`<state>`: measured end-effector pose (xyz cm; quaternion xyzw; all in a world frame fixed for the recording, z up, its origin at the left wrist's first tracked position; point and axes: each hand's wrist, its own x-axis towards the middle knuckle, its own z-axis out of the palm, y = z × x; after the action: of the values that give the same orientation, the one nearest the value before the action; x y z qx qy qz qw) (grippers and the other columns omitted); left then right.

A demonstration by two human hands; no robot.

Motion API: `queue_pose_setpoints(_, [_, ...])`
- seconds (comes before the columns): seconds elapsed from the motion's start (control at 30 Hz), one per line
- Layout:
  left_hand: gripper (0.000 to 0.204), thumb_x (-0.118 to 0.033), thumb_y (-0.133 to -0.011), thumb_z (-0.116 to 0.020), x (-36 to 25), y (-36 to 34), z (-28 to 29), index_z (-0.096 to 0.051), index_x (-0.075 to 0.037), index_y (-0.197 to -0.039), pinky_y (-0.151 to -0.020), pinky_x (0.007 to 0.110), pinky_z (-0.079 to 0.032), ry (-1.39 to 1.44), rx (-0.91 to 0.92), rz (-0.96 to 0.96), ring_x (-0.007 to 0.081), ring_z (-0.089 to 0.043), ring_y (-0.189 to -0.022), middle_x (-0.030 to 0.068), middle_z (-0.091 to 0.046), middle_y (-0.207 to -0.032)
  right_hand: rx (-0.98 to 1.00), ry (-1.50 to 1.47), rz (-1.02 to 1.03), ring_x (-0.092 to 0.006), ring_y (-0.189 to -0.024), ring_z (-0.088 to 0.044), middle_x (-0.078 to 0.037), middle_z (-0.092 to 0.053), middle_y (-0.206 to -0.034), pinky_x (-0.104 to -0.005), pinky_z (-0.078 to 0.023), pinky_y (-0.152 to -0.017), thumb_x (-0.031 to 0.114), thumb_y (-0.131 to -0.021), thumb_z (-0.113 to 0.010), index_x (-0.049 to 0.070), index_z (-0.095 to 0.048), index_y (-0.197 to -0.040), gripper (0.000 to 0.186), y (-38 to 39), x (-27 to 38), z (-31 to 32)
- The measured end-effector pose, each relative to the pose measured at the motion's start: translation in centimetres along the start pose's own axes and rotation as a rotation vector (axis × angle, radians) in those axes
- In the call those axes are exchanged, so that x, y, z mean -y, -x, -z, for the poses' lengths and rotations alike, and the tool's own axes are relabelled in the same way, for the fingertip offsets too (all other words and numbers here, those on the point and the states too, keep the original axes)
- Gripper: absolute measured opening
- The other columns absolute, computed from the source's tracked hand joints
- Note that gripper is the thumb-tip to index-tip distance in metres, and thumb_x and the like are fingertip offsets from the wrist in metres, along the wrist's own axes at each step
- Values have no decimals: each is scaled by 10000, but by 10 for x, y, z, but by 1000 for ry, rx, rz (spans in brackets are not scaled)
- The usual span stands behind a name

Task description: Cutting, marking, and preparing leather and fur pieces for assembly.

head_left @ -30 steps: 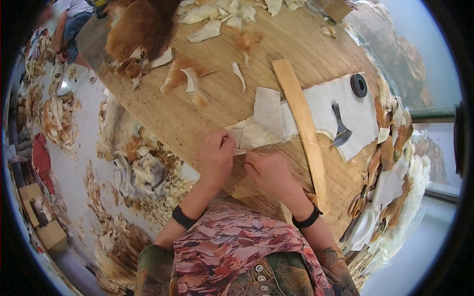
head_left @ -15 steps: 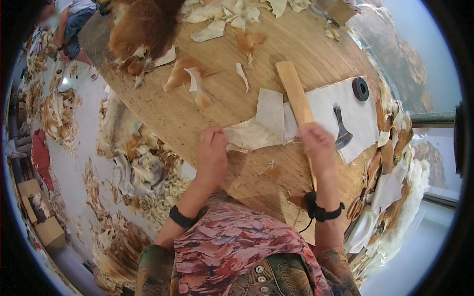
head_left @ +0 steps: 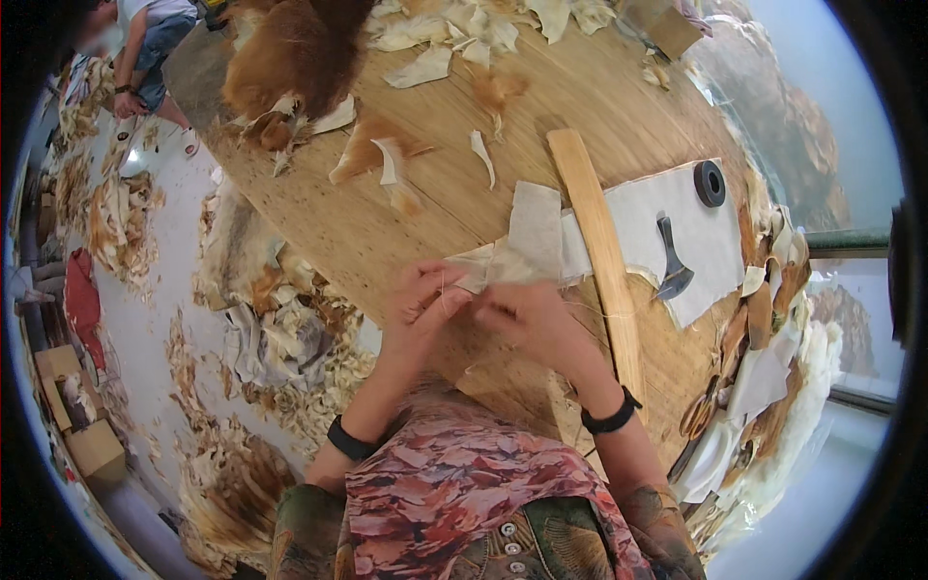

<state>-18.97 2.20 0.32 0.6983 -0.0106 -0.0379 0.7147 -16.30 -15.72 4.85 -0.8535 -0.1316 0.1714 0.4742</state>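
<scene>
My left hand [head_left: 418, 302] pinches the left end of a pale hide piece [head_left: 527, 259], which lies flat on the wooden table. My right hand [head_left: 530, 314] has its fingers bent close to the left fingertips at that same end. They are partly smeared by motion, and whatever is between them is too small to make out. A thin pale thread [head_left: 607, 314] runs out to the right of my right hand, across a long flat wooden stick [head_left: 594, 227]. Just behind the strip, a squarer pale hide patch [head_left: 535, 220] adjoins it.
On a larger white hide sheet [head_left: 706, 232] lie a dark curved-blade knife [head_left: 672, 266] and a black tape roll [head_left: 709, 184]. Scissors [head_left: 698, 411] rest near the right edge. Brown fur [head_left: 290, 68] and scraps fill the far side. Another person [head_left: 150, 48] sits at far left.
My right hand has moved left, from the wooden stick to beside my left hand. The stick's near part now shows. The view has shifted slightly.
</scene>
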Motion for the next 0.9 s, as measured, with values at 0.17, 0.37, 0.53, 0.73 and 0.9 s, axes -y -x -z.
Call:
queue_pose_setpoints(0.17, [250,1,-731,-712,6,-2,1,-672,-29,-975,-763,356,-469,-805,-160,-344,256,-559,-901,99,-591,-1002,9,121,139,-306,-644,-615,-134,-628,-714,-361,-480,-602,113,-847,-633,32,-621,-857,83,16,-4,-15])
queue_pose_setpoints(0.37, [163,39,-705,-659,15,-7,-3,-612,-8,-854,-751,375,-461,-815,-195,-506,297,-543,-856,110,-578,-957,38,272,-3,-315,-658,-618,-147,-615,-719,-389,-472,-599,152,-843,-641,43,-614,-870,116,12,-19,-17])
queue_pose_setpoints(0.53, [125,49,-733,-646,14,-8,-4,-582,15,-835,-745,392,-458,-719,-210,-425,322,-549,-873,129,-573,-948,-277,-707,-207,-62,-527,-458,44,-527,-621,-221,-334,-479,125,-869,-612,44,-648,-843,92,16,-12,39])
queue_pose_setpoints(0.73, [175,42,-730,-663,21,-10,-3,-598,6,-889,-736,400,-458,-667,-203,-388,333,-550,-872,132,-575,-957,-417,-392,-128,-58,-532,-448,38,-518,-635,-239,-352,-481,114,-884,-609,57,-645,-883,68,22,-27,53])
queue_pose_setpoints(0.9, [136,-2,-753,-704,-5,-5,1,-646,-24,-874,-805,365,-449,-459,-183,-229,270,-561,-931,105,-592,-981,167,52,210,-218,-649,-606,-96,-627,-744,-335,-480,-600,137,-872,-617,39,-632,-888,100,26,32,12])
